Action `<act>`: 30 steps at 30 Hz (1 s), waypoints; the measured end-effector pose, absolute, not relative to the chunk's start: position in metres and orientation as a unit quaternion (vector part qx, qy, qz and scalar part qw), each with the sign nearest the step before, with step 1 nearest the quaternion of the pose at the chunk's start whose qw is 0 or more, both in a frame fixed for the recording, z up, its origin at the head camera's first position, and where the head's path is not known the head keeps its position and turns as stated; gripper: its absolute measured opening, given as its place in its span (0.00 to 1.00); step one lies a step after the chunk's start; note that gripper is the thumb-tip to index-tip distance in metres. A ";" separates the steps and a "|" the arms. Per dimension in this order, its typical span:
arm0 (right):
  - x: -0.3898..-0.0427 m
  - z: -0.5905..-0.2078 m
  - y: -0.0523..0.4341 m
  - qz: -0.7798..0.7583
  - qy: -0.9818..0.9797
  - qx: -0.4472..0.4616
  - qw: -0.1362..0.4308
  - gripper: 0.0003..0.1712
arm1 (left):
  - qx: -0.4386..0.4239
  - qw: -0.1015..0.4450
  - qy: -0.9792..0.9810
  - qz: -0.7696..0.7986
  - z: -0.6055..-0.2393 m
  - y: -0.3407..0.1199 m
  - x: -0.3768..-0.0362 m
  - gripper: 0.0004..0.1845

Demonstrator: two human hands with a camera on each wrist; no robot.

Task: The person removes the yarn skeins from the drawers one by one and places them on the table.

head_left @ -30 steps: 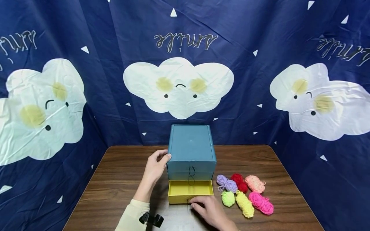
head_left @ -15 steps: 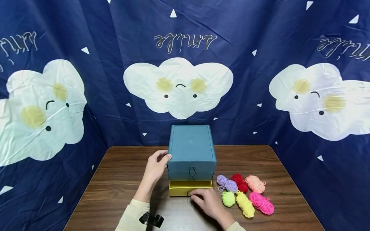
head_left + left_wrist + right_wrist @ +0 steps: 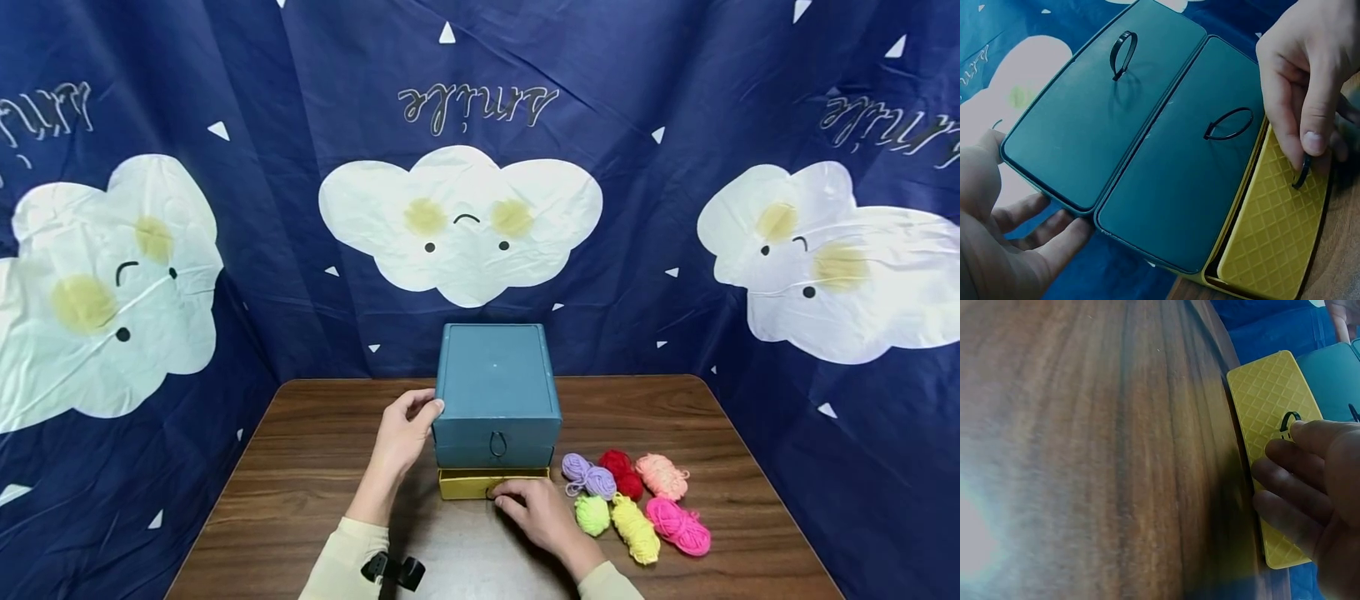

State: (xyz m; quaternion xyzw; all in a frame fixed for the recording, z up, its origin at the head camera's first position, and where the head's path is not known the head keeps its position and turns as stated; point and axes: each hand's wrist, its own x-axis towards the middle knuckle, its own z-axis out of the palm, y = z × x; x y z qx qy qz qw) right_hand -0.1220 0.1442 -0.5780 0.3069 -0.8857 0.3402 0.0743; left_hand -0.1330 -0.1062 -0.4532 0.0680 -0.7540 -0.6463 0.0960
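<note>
A small blue-green drawer cabinet stands at mid-table, with two blue-green fronts stacked above a yellow drawer. That drawer sticks out a little at the bottom. My right hand pinches its black loop handle between thumb and finger; the other fingers lie close over the ribbed yellow front in the right wrist view. My left hand rests against the cabinet's left side near the top front corner, fingertips spread along the edge. Black loops hang from the upper front and the middle front too.
Right of the cabinet lie several yarn bundles: purple, red, peach, light green, yellow and pink. A blue cloth with clouds hangs around the wooden table.
The yellow drawer has slid inward under the blue-green part, from well out to a narrow strip. My right hand moved forward with it; the left hand stays at the cabinet's side.
</note>
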 end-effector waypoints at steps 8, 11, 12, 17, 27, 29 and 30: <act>-0.129 -0.579 0.142 0.340 -0.887 0.303 0.072 0.07 | 0.070 0.096 -0.757 -0.642 -0.453 -0.106 -0.131 0.20; -0.132 -0.580 0.142 0.337 -0.887 0.306 0.081 0.06 | 0.070 0.094 -0.757 -0.643 -0.453 -0.106 -0.131 0.20; -0.132 -0.580 0.142 0.335 -0.887 0.307 0.084 0.06 | 0.069 0.094 -0.757 -0.643 -0.453 -0.106 -0.130 0.20; -0.134 -0.581 0.141 0.330 -0.887 0.310 0.092 0.06 | 0.071 0.093 -0.754 -0.646 -0.452 -0.106 -0.129 0.21; -0.130 -0.571 0.148 0.317 -0.887 0.328 0.072 0.11 | 0.060 0.068 -0.743 -0.663 -0.448 -0.107 -0.125 0.25; -0.128 -0.565 0.153 0.313 -0.886 0.333 0.070 0.12 | 0.055 0.066 -0.744 -0.663 -0.448 -0.110 -0.125 0.24; -0.128 -0.561 0.155 0.313 -0.886 0.334 0.068 0.12 | 0.054 0.069 -0.748 -0.658 -0.448 -0.112 -0.125 0.23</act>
